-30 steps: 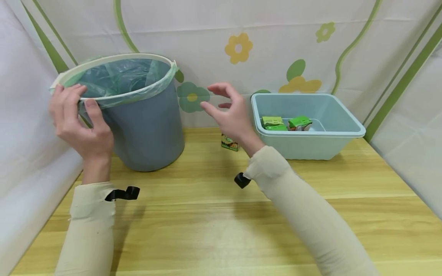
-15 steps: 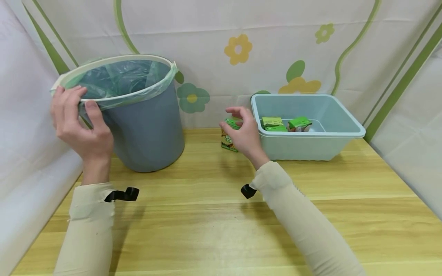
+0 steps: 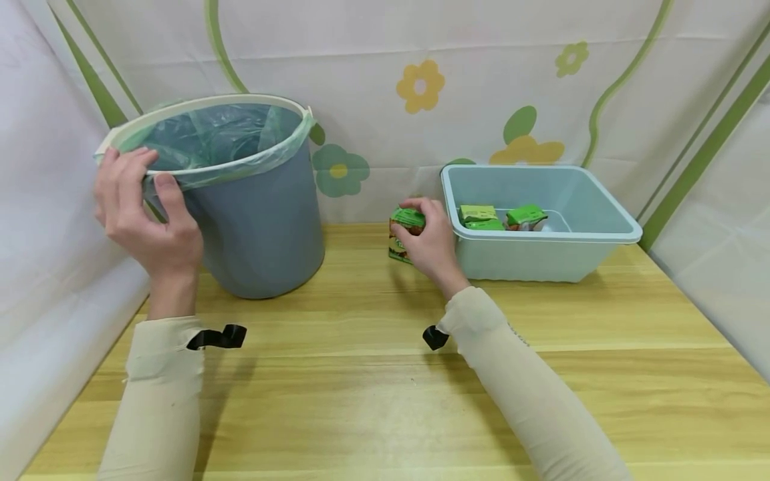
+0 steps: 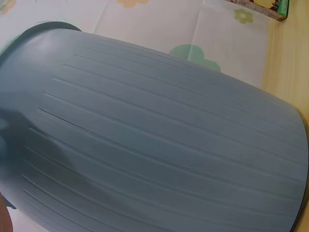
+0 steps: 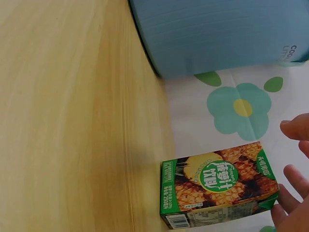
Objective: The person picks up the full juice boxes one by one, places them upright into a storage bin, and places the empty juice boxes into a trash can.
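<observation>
My left hand (image 3: 147,207) grips the near left rim of a blue-grey trash can (image 3: 259,220), fingers over the rim and thumb outside. A green plastic bag (image 3: 271,160) lines the can. In the left wrist view, the ribbed can wall fills most of the picture. A pineapple juice carton (image 5: 217,181) stands upright on the table by the back cloth. My right hand (image 3: 430,240) is right at the carton's top, overlapping it in the head view. In the right wrist view, its fingers spread around the top end, one fingertip (image 5: 292,128) apart from the box.
Right of the carton sits a light blue plastic basin (image 3: 523,257) holding several green packages (image 3: 481,214). A white cloth with printed flowers (image 3: 421,87) hangs behind the wooden table (image 3: 337,401). More white cloth borders both sides.
My right hand has moved right and down from beside the can to the juice carton's top. The left hand stays on the can's rim. The carton still stands in its place.
</observation>
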Available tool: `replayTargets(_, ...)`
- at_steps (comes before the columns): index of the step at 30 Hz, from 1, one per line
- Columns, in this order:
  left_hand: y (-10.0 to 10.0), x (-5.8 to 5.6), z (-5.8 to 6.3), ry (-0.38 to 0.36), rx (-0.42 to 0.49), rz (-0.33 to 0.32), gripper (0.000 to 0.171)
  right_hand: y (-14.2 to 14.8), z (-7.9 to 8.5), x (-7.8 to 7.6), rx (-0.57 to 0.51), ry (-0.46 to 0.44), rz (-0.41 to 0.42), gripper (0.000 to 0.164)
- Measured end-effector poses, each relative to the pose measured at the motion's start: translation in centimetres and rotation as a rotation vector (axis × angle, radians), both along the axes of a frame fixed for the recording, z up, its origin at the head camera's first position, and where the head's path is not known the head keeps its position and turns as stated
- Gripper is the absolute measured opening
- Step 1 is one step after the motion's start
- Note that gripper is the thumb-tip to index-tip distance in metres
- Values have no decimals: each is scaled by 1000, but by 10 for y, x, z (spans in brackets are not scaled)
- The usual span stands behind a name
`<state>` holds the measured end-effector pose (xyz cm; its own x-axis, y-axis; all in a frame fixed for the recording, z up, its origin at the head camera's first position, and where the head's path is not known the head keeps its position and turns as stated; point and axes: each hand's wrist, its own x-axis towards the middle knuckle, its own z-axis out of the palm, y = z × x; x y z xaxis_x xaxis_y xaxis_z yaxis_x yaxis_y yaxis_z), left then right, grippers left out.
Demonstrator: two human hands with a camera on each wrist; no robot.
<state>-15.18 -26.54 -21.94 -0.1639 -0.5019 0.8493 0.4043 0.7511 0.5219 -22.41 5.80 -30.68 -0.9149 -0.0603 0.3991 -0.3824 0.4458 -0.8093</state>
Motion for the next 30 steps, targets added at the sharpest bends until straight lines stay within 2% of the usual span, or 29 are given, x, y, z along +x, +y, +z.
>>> replayTargets(12,4,0,-1,-14,7,-2,40,0,-3,-3,135,-16,-8,36)
replayTargets(24,6,1,0,-15,12,-8,39,7,-2,-6,288,-89,12,34)
replayTargets(30,8,5,3,-4,24,-6,41,7,1,-4,352,-57,31,31)
